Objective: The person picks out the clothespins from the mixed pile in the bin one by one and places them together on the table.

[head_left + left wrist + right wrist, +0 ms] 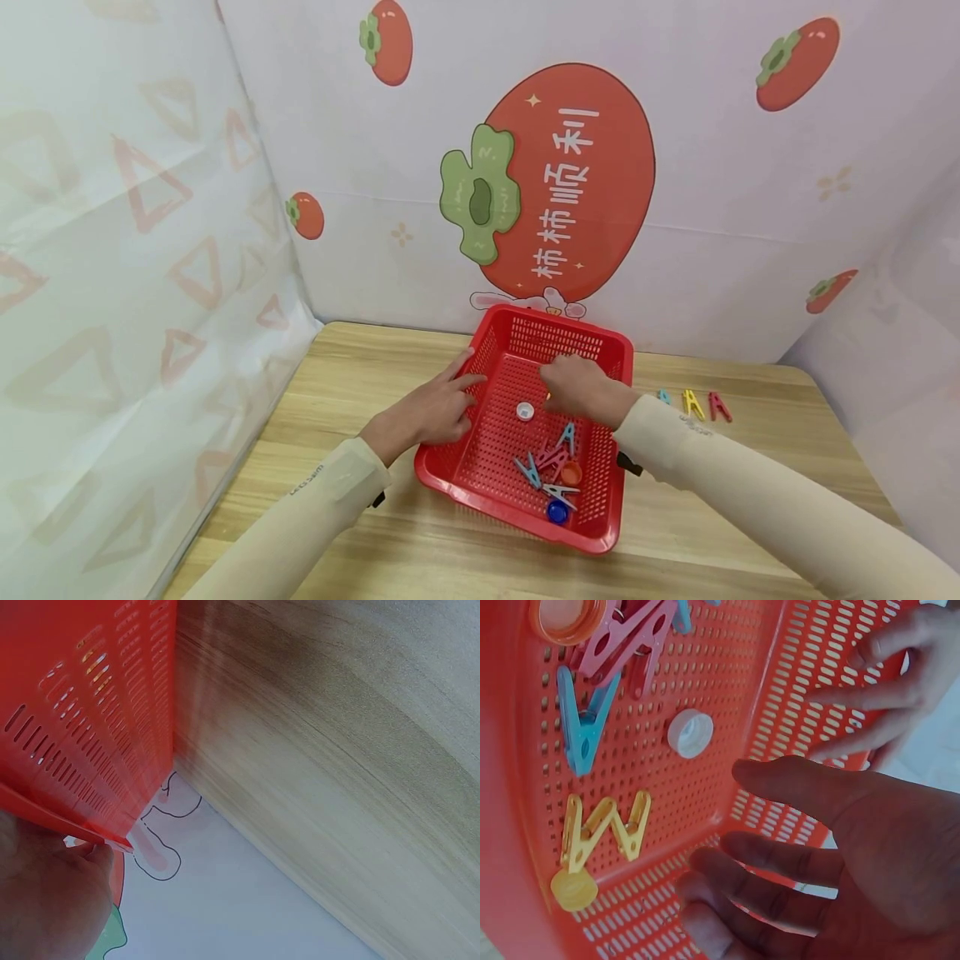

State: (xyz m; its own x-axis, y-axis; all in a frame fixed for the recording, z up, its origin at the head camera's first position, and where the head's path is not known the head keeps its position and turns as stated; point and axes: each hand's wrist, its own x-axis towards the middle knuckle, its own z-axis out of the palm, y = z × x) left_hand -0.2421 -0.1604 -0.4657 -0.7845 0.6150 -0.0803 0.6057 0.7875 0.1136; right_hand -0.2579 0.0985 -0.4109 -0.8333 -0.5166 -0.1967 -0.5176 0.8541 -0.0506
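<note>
My left hand (435,410) grips the left rim of a red plastic basket (495,442), its fingers reaching over to the inside. Over the basket's far right part hovers my right hand (581,387), palm bare and fingers loosely bent, holding nothing. Nearest below it lie yellow clothespins (583,838) and a yellow bottle cap (575,891). A white cap (525,411) sits mid-floor. Towards the near end are pink clothespins (553,458), blue clothespins (528,472), a pale clothespin (561,493), an orange cap (571,473) and a dark blue cap (557,511).
On the wooden table (375,358), right of the basket, lie a blue clothespin (664,397), a yellow clothespin (692,404) and a red clothespin (720,407). A printed cloth backdrop (712,267) rises behind the table, and another cloth (187,250) hangs along the left.
</note>
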